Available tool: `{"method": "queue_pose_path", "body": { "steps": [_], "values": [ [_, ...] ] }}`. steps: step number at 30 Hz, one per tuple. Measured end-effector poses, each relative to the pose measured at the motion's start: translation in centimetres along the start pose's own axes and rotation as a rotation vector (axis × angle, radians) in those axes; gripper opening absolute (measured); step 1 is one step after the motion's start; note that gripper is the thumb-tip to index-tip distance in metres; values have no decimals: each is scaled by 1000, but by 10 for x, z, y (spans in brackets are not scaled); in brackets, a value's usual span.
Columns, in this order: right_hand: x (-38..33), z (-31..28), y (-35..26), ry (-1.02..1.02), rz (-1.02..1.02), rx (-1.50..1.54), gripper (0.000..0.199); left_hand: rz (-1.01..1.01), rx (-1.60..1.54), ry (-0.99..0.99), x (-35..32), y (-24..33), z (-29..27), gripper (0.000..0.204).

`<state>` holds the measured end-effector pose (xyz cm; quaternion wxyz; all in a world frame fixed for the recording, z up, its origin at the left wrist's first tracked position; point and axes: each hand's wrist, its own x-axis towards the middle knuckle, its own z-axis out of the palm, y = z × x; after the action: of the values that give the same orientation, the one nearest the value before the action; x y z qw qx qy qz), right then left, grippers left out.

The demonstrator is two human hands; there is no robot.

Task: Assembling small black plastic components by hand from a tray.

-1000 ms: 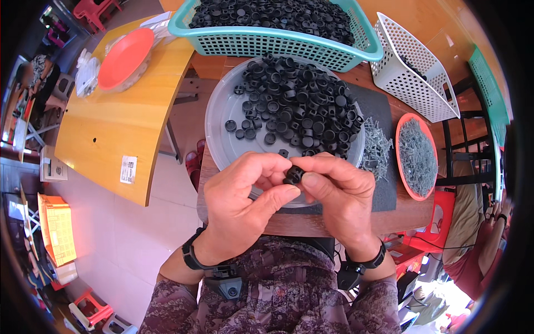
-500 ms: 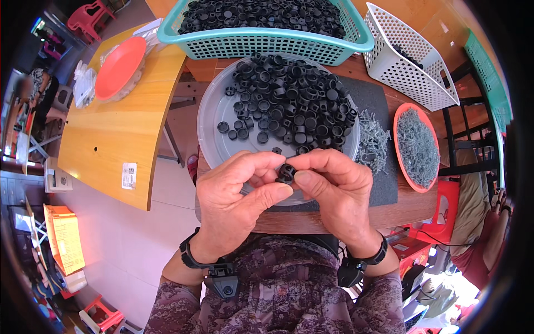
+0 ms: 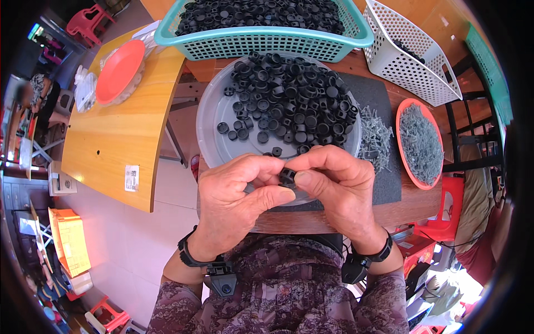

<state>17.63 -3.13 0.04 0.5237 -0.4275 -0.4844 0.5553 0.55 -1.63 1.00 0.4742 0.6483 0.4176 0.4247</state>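
Note:
A small round black plastic part [image 3: 287, 176] with openings in its face is pinched between my two hands, over the near edge of a large clear basin [image 3: 207, 133]. My left hand [image 3: 236, 186] grips it from the left with thumb and forefinger. From the right, my right hand [image 3: 336, 186] closes thumb and fingertips on the same part, covering much of it. Many similar black plastic caps [image 3: 295, 103] are heaped in the basin, with a few lying loose on its left side.
Behind the basin stands a teal basket [image 3: 261, 40] full of black parts. At right are a white perforated basket [image 3: 414, 64], a pile of grey screws [image 3: 374, 139] on a dark mat [image 3: 384, 181], and an orange dish [image 3: 405, 167] of screws. A yellow table [image 3: 117, 133] stands left.
The black part has turned and tilted slightly between my fingertips. Both hands stay in nearly the same place, still pinching it.

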Motion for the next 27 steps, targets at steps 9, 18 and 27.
{"method": "queue_pose_path", "body": {
  "steps": [9, 18, 27],
  "values": [
    [4, -5, -4, -56, -22, -66, 15, -80, -38, -15, 3, 3, 1, 32],
    [3, -4, 1, -39, -90, -91, 17, -166, -130, -80, 5, 0, -2, 27],
    [2, -3, -3, -39, -199, -183, 19, 82, 108, 9, 4, -6, 8, 38]
  ]
}}
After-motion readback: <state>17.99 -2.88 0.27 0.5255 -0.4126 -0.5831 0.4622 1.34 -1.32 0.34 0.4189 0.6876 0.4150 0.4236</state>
